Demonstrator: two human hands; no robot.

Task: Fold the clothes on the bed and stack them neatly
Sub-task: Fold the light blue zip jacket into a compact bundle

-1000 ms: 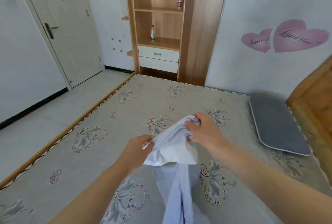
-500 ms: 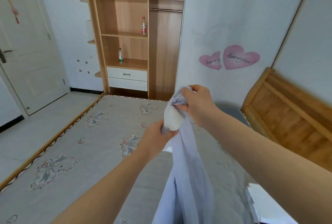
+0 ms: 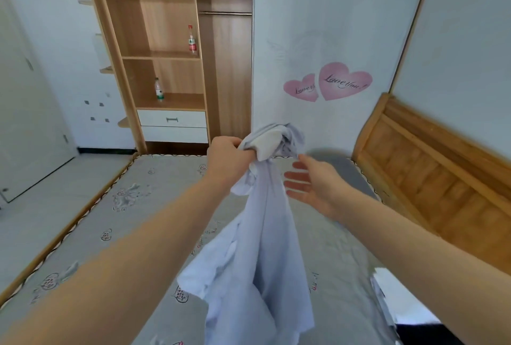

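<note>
A pale blue shirt [image 3: 265,248] hangs in the air above the grey patterned bed [image 3: 116,214]. My left hand [image 3: 228,155] grips its bunched top end, and the rest drops down toward the mattress. My right hand [image 3: 312,184] is just to the right of the cloth, palm turned toward it, fingers straight, holding nothing. A white folded garment [image 3: 398,289] lies at the lower right of the bed, partly cut off by my right arm.
A grey pillow [image 3: 356,176] lies at the bed's far right, by the wooden headboard [image 3: 431,167]. A wooden wardrobe [image 3: 171,68] with two bottles and white drawers stands past the bed's foot. Tiled floor [image 3: 55,187] and a door are on the left.
My right hand has let go of the shirt's top and opened beside it. My left hand took over the bunched top and holds the shirt up higher.
</note>
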